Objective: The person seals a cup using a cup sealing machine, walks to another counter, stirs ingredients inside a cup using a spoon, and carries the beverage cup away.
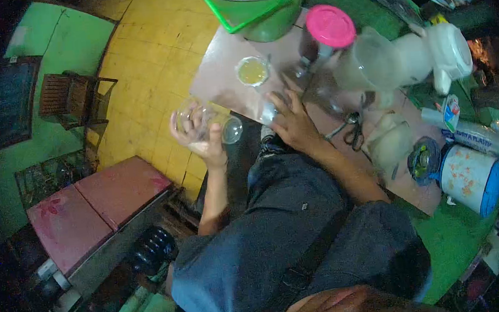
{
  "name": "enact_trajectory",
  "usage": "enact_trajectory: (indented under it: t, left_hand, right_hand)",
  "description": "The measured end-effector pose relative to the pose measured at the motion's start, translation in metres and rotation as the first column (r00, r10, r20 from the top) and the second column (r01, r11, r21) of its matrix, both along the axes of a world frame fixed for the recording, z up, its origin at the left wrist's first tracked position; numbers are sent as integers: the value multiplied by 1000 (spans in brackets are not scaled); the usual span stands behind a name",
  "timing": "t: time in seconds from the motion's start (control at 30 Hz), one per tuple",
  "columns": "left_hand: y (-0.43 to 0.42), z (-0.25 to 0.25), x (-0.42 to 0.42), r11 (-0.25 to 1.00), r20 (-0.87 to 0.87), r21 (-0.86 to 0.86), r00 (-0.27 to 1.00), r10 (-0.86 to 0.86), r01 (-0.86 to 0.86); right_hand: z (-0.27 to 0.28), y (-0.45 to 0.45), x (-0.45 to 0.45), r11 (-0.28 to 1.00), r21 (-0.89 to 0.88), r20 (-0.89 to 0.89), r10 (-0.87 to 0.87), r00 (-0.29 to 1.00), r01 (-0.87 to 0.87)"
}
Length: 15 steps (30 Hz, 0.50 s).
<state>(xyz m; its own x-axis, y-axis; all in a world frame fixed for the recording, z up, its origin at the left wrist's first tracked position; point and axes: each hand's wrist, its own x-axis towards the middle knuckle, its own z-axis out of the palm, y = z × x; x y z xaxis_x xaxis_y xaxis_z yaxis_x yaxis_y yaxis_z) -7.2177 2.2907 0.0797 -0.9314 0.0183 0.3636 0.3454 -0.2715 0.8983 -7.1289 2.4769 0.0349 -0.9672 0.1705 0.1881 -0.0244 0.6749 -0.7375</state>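
My left hand (204, 137) is wrapped round a clear plastic cup (210, 122), which lies tilted on its side in the air left of the table. My right hand (287, 115) is at the near edge of the pink table (213, 71), its fingers on a clear, shiny object (269, 112) too blurred to name. Just beyond that hand stands a small bowl (253, 71) with yellow contents. Scissors (353, 136) lie right of my right forearm.
A green bucket (268, 25) with a pink rim stands at the back, beside a pink-lidded container (331, 26). A white dispenser (423, 54) and a floral canister (468, 177) are at right. A wooden chair (66, 95) stands far left.
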Motion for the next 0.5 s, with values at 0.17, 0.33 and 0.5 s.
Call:
enact_trajectory:
  t: [0.17, 0.33, 0.5]
  left_hand:
    - [-63, -38, -43, 988, 104, -123, 989, 104, -91]
    - [-79, -87, -67, 957, 44, -290, 998, 34, -20]
    - [-57, -132, -88, 902, 82, -410, 991, -107, 132]
  right_hand:
    - [-49, -22, -91, 938, 320, 240, -217, 946, 134]
    - [-85, -7, -119, 962, -73, 20, -262, 965, 263]
    - [-112, -16, -131, 884, -328, 90, -322, 942, 333]
